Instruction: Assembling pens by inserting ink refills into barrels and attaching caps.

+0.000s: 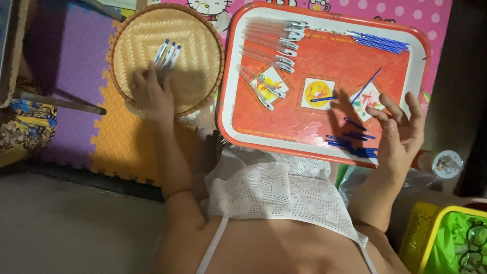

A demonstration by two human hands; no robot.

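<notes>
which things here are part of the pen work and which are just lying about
In use: left hand on finished blue-and-white pens in round woven basket; right hand open over red rectangular tray; clear pen barrels; blue refills.

Lying about: yellow plastic crate; purple foam mat.

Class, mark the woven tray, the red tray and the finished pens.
woven tray (200,38), head view, bare weave right of the pens
red tray (324,61), head view, bare red floor
finished pens (167,55), head view, middle pen's barrel
</notes>
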